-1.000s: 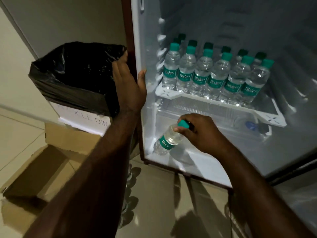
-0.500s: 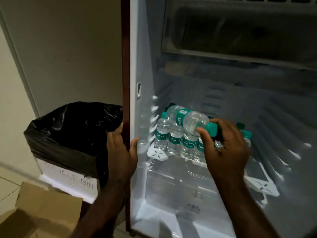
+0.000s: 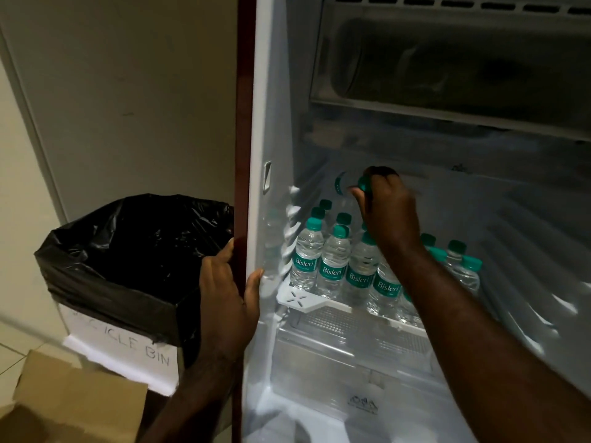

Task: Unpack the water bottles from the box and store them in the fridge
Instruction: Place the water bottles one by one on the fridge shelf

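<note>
The fridge (image 3: 271, 123) stands open, and its white shelf (image 3: 299, 298) carries several upright water bottles (image 3: 332, 266) with green caps and Bisleri labels. My right hand (image 3: 388, 212) reaches in above the rows, shut on the green-capped neck of one more water bottle (image 3: 341, 186), which points toward the back of the fridge. Most of that bottle is hidden behind my hand. My left hand (image 3: 228, 292) grips the fridge's left side wall at its front edge. A corner of the cardboard box (image 3: 67, 401) shows at the bottom left.
A bin lined with a black bag (image 3: 134, 247), labelled "RECYCLE BIN", stands left of the fridge against the wall. Below the shelf sits a clear crisper drawer (image 3: 348, 356). The freezer compartment (image 3: 447, 59) spans the fridge top.
My right hand has lifted the bottle from the fridge floor up over the shelf and carried it deeper, above the back rows. My left hand stays on the fridge's edge.
</note>
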The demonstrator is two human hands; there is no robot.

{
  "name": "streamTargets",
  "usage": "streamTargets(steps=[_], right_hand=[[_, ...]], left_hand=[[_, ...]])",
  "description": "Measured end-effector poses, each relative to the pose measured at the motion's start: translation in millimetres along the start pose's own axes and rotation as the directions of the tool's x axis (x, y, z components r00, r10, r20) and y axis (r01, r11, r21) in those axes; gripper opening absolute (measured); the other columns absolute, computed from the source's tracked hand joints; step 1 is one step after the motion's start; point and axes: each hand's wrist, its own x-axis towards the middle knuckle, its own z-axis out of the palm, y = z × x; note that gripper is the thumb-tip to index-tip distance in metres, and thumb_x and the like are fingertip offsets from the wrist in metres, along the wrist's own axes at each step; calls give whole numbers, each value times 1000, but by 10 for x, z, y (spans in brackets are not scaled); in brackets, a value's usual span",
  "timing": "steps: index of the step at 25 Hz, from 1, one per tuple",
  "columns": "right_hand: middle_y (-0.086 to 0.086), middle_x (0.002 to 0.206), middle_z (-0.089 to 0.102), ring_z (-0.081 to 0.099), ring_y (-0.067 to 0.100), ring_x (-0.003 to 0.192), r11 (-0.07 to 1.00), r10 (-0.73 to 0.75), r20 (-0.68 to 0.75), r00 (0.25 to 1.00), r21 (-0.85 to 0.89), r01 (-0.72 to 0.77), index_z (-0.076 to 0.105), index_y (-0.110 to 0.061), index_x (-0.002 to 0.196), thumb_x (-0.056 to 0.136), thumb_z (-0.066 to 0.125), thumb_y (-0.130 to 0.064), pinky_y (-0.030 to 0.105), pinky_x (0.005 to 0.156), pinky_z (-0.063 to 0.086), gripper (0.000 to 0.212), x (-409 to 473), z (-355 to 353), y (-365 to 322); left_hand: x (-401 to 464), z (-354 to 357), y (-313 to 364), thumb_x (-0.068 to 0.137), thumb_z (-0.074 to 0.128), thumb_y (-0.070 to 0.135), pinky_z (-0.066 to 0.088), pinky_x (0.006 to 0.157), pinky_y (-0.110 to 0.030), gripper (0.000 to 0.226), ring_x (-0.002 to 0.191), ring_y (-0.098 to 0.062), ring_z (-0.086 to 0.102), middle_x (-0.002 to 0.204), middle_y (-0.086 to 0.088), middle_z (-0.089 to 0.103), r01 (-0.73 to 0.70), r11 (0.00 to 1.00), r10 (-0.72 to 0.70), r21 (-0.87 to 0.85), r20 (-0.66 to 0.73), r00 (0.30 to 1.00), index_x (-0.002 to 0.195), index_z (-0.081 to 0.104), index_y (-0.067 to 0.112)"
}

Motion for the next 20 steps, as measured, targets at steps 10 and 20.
streamTargets(steps=[10,20], right_hand=[[13,117,54,54,29,104,949,268,376,887,-260,-177,57,-11,117,94,52,-41,29,77,36,39,454,561,420],[12,110,61,53,20,83,936,308,631,712,-335,-108,61,-11,106,85,66,-40,29,71,45,37,595,1074,615]], left_hand=[[-2,31,-46,88,61,26,40,90,-33,56,107,-13,42,114,-14,47,-23,999,22,-23,-13,1000,135,41,4],[4,62,-90,85,62,23,43,88,-34,59,106,-15,44,113,-11,46,-45,999,45,-19,-26,999,137,37,8]])
